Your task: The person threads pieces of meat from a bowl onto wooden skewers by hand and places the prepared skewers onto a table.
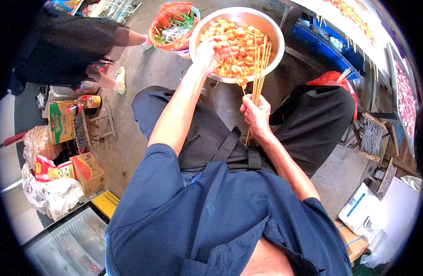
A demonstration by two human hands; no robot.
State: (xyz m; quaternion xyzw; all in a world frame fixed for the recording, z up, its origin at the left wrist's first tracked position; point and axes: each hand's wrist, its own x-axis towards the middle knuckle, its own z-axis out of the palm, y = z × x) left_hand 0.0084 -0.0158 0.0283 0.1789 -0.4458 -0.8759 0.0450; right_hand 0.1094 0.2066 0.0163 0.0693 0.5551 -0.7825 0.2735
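Observation:
A large metal bowl (277, 34) holds many orange, sauce-coated chunks (236, 43). My left hand (207, 54) is over the bowl's left part, its fingers bent at the chunks; whether they pinch a piece is too small to tell. My right hand (256, 112) is closed around a bundle of thin wooden skewers (261, 69), just below the bowl's near rim. One skewer leans left of the bundle with an orange chunk (242, 81) on it.
A bin with a red bag (172, 27) stands left of the bowl. Another person's legs (107, 80) are at upper left. Trays of skewered food (405, 99) line the right, near a red bag (329, 79) with skewers. Cardboard boxes (89, 172) sit at left.

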